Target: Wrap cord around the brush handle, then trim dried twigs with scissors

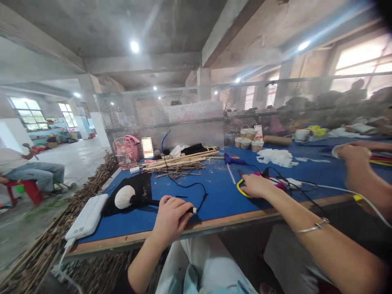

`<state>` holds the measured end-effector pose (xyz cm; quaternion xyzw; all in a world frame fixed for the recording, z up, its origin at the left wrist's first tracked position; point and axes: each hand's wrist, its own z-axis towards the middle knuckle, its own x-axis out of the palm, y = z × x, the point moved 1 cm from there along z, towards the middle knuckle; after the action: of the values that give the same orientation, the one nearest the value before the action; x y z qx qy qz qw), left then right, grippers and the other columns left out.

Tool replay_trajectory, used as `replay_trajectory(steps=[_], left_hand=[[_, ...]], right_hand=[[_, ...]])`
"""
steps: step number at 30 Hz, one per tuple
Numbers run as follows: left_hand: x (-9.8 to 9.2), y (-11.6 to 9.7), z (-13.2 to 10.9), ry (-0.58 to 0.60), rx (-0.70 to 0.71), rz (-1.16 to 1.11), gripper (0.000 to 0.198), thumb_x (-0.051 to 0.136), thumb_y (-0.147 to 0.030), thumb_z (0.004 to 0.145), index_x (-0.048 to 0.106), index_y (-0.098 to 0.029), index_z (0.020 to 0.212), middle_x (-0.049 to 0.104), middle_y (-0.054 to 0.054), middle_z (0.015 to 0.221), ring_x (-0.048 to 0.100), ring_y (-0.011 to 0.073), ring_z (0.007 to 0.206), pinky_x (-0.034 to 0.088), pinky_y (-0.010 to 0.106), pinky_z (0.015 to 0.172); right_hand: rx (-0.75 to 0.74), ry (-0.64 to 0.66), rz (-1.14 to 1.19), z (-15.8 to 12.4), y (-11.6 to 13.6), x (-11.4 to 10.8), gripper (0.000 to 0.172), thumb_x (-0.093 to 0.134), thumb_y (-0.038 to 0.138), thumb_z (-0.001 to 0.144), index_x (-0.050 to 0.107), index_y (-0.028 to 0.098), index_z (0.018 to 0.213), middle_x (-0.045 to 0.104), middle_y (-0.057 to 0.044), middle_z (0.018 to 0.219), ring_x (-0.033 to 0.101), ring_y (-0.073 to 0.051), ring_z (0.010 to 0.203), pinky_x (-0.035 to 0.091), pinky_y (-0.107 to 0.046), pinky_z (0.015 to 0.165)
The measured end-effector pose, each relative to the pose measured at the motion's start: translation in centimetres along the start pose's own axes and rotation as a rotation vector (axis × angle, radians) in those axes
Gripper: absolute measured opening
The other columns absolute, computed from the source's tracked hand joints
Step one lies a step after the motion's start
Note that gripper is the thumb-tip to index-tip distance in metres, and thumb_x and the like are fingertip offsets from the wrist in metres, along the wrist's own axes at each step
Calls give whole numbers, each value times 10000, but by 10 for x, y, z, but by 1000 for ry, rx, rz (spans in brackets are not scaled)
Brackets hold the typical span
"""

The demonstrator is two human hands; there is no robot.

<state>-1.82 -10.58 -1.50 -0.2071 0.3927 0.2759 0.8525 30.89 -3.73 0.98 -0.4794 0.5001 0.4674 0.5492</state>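
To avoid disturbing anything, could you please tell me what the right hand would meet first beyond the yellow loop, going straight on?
The right hand would probably meet the thin white stick, though depth is unclear.

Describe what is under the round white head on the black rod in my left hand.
A black cloth shows around the round white head, spread on the blue tabletop. The area directly beneath is covered, so what lies there cannot be seen.
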Motion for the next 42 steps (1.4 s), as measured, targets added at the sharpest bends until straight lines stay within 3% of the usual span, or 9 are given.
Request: replay_trajectory(steps=[11,15,19,22,26,30,33,37,42], left_hand=[[-24,12,9,-239,-65,-13,207,492,-287,840,628,-236,987,665,41,940,572,168,879,319,349,812],[-45,19,29,-375,-175,-71,215,501,-310,831,639,-221,971,661,40,949,580,174,892,368,324,807],[-53,17,40,-386,-203,-130,225,501,-315,831,636,-209,977,656,37,940,589,174,865,387,321,817],[-53,15,41,-388,-198,-138,220,507,-313,829,635,-207,973,655,37,932,587,175,859,389,323,816],[-56,15,37,-407,-202,-156,205,513,-309,829,634,-210,961,655,32,923,585,171,849,385,320,814],[-60,15,31,-414,-194,-161,206,506,-317,834,631,-214,961,656,29,920,582,170,843,374,324,798],[-58,12,26,-395,-180,-155,213,494,-320,840,631,-212,962,658,31,924,578,168,841,362,325,786],[-45,6,18,-271,-112,-133,216,486,-320,841,640,-224,960,666,34,922,575,163,856,340,324,773],[-26,-1,1,-153,-28,-103,209,493,-305,836,643,-236,965,668,38,910,574,156,835,311,335,776]], right_hand=[[99,-8,225,3,-7,8,701,585,181,686,302,74,1319,609,-181,1048,613,-239,885,418,-254,641],[11,-85,124,-21,11,-10,610,571,127,657,428,108,1249,560,-196,1117,579,-285,941,426,-318,717],[-416,-231,559,-53,81,-33,635,546,169,714,352,207,1318,508,-109,1232,585,-160,826,444,-290,771],[-731,-42,1008,-69,144,-36,803,567,217,726,134,270,1400,461,-90,1282,572,-84,660,469,-241,624],[-1032,337,685,-50,165,-26,451,552,265,770,509,203,1214,647,-42,982,596,-125,717,455,-238,686],[-552,-118,375,17,102,-24,277,422,237,839,657,144,952,659,-87,967,583,-197,903,412,-272,798],[-393,-66,348,45,60,-21,350,431,143,788,592,133,1099,636,-83,1068,572,-185,962,409,-247,826],[-496,-120,307,28,47,-18,689,452,63,685,352,207,1352,506,-40,1289,513,-178,1102,381,-239,896],[-137,-81,43,-1,35,-18,552,508,387,766,455,137,1254,570,-173,1171,556,-301,1029,417,-378,832]])
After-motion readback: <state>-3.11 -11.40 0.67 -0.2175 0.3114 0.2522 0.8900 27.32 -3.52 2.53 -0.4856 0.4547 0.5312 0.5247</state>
